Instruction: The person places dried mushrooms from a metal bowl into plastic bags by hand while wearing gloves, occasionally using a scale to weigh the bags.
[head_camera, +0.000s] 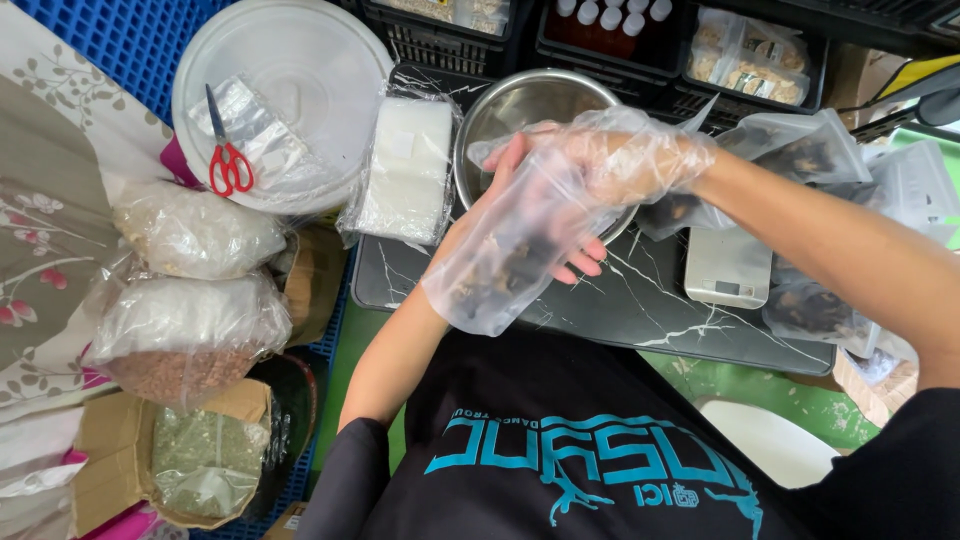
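Note:
My left hand (560, 262) holds a clear plastic pouch (500, 265) upright from behind; dark dried pieces fill its lower part. My right hand (610, 160), inside a thin clear plastic glove, grips the pouch's top edge from above. Both hands hover over a black marble-patterned board (620, 310), just in front of a steel bowl (520, 105). A small silver scale (727, 265) sits on the board to the right of the pouch.
A stack of clear bags (408, 165) lies left of the bowl. Red scissors (227, 150) rest on a round white lid (300, 80). Bagged grains (185, 330) pile at left. Filled pouches (810, 150) lie at right. Black crates (620, 40) line the back.

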